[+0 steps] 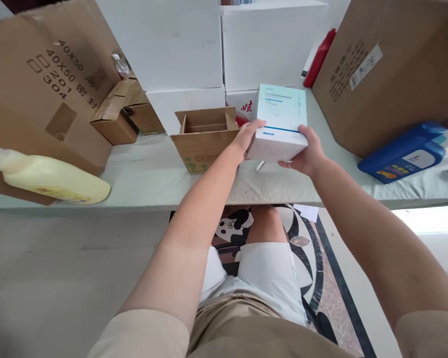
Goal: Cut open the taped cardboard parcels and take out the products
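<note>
Between both hands I hold a white and pale-teal carton (pixel 281 109) with a blue stripe, tilted above the cloth-covered table. My left hand (pixel 247 136) grips its left side, the thumb on the edge near the stripe. On the right side my right hand (pixel 305 151) is closed round the lower corner, with fingers partly under the box. Just left of my left hand stands an open brown cardboard box (pixel 205 144), its flaps up. A small shiny flat piece (pixel 260 165) lies on the cloth beneath the carton; its kind is unclear.
White boxes (pixel 171 44) are stacked at the back. Large brown cartons (pixel 381 64) flank both sides. A pale yellow bottle (pixel 56 176) lies at the left, a blue bottle (pixel 403 151) leans at the right. Behind is a red bottle (pixel 320 58). The table's front edge (pixel 272 203) is above my knees.
</note>
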Motion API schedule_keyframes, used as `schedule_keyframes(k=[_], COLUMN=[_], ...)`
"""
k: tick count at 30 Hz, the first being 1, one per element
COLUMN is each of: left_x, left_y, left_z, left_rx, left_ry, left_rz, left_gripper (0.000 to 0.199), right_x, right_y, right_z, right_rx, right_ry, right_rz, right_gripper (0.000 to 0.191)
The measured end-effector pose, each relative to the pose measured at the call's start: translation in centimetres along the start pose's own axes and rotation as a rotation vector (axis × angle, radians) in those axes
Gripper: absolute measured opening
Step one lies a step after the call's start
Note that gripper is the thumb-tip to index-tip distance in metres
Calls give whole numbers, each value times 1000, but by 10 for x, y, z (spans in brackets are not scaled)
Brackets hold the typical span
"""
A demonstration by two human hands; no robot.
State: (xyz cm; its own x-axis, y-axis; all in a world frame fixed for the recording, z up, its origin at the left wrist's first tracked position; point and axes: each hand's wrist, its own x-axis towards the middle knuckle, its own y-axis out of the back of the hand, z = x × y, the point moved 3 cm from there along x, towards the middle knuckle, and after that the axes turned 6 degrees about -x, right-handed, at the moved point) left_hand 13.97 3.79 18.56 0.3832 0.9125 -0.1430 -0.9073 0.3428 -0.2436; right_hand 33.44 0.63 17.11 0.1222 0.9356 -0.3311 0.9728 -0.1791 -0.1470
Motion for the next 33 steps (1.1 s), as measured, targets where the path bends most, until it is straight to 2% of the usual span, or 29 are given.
schedule_keyframes(k=[2, 5, 8, 10, 13, 17, 19, 21, 24, 29, 33], left_x=[21, 29, 27, 18, -8, -55, -72, -81, -83, -83, -85], left_y=[0, 0, -1, 2, 21, 75, 102, 121, 131, 132, 134], left_z=[9, 10, 4, -8, -48, -119, -145, -161, -173, -178, -177], left_rx=[-31, -28, 77, 193, 482, 1054, 1216, 1258, 1369, 1618, 1685], left_ry=[69, 134, 92, 15, -95, -112, -135, -151, -216, -394, -451], left_rz=[65, 87, 32, 26, 73, 87, 92, 79, 58, 50, 50], left_gripper=[92, 86, 95, 99, 85, 61, 55, 53, 57, 56, 53], right_x=[12, 15, 17, 21, 28, 44, 57, 75, 110, 184, 242], right_y=[-7, -12, -6, 7, 43, 109, 136, 154, 164, 157, 148], right_z=[-17, -19, -10, -2, 10, 24, 27, 26, 21, 7, -6], right_rx=[-8, -14, 1, 10, -10, -92, -129, -167, -219, -243, -253], right_ry=[-56, -91, -62, -18, 5, -104, -143, -149, -110, -41, 2], right_rz=[34, 35, -12, -40, 19, 311, 441, 543, 637, 708, 743], right_gripper=[52, 51, 52, 52, 47, 27, 19, 14, 14, 20, 25])
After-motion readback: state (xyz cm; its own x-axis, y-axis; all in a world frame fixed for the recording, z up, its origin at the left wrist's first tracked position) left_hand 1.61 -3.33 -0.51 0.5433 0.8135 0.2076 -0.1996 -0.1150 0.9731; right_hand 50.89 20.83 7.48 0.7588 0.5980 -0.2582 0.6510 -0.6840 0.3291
